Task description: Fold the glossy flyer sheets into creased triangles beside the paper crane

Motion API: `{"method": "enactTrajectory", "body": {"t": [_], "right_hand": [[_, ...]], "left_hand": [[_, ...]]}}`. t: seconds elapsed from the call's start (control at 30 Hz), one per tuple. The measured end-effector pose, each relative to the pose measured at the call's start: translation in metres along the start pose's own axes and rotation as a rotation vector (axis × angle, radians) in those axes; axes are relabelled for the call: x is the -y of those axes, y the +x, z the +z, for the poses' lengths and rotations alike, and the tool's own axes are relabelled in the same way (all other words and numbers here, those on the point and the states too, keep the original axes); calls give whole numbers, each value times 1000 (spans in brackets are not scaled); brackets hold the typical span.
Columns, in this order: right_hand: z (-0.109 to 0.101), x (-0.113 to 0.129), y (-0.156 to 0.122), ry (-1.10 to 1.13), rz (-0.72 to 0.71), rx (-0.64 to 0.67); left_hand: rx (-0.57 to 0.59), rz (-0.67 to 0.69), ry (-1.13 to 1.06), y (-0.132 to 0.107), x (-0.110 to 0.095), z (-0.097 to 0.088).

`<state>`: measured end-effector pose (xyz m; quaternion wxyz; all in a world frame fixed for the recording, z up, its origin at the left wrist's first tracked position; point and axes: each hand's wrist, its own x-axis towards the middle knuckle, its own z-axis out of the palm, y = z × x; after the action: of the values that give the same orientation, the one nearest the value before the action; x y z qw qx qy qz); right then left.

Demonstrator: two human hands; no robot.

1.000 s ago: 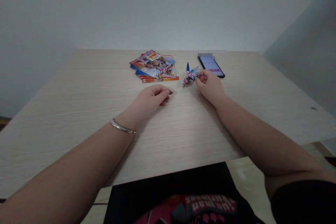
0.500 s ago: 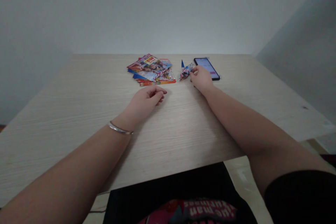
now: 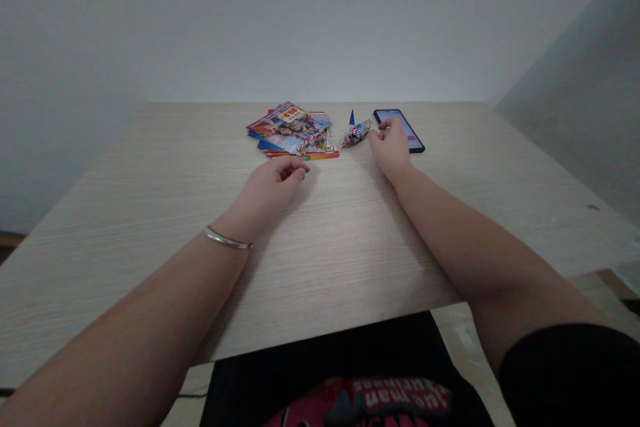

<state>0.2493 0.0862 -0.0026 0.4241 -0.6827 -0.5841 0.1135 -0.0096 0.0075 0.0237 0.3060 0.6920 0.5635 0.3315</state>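
A small folded paper crane [image 3: 357,133], printed in blue, red and white with a pointed blue tip standing up, rests on the table. Just right of it is my right hand [image 3: 393,152], its fingers loosely bent and apart with nothing seen between them. That hand partly covers a smartphone [image 3: 413,140] with a lit screen. My left hand [image 3: 273,185], a silver bangle at its wrist, rests loosely curled and empty on the near side of a fanned pile of colourful printed papers [image 3: 295,128]. Its thumb and fingers are slightly parted.
The pale wood-grain table [image 3: 320,240] reaches back to a plain wall [image 3: 310,27]. An orange strip [image 3: 325,155] edges the front of the paper pile. Dark clothing with pink printing [image 3: 380,400] shows below the table's near edge.
My right hand has let go of the paper crane and drawn slightly right, over the phone's left side. My left hand has shifted slightly left. The view has moved a little.
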Motion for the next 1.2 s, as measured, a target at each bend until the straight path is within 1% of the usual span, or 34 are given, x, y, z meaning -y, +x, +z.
{"method": "enactTrajectory", "body": {"t": [0.03, 0.07, 0.1, 0.13, 0.17, 0.2, 0.27, 0.3, 0.43, 0.53, 0.63, 0.83, 0.93, 1.03, 1.2], "right_hand": [[-1, 3, -4, 8, -58, 3], [-1, 5, -8, 18, -131, 35], [0, 9, -12, 22, -203, 90], [1, 13, -16, 13, -276, 175], [4, 17, -20, 1, -357, 258], [7, 22, -23, -20, -433, 312], [16, 34, -26, -76, -584, 375], [21, 40, -28, -105, -633, 407], [40, 67, -32, -172, -644, 472], [52, 84, -36, -215, -619, 443], [59, 94, -38, -288, -559, 413], [61, 91, -36, -393, -589, 357], [60, 89, -35, -415, -580, 345], [58, 88, -32, -396, -535, 333], [55, 86, -30, -344, -431, 345]], "left_hand": [[-35, 13, 85, 2, 2, -4], [-50, -4, 154, 4, 4, -8], [-46, -32, 224, 6, 6, -12], [-54, -46, 310, 8, 8, -15], [-51, -36, 423, 9, 10, -17], [-50, -27, 528, 9, 12, -18], [-51, -7, 704, 9, 16, -19], [-51, -7, 758, 9, 18, -18], [-39, -5, 798, 8, 24, -18], [-54, 9, 791, 9, 29, -21], [-63, 12, 783, 12, 33, -23], [-85, -4, 778, 15, 40, -23], [-95, 4, 778, 14, 40, -22], [-93, 18, 775, 12, 39, -23], [-76, -7, 755, 11, 34, -24]]}}
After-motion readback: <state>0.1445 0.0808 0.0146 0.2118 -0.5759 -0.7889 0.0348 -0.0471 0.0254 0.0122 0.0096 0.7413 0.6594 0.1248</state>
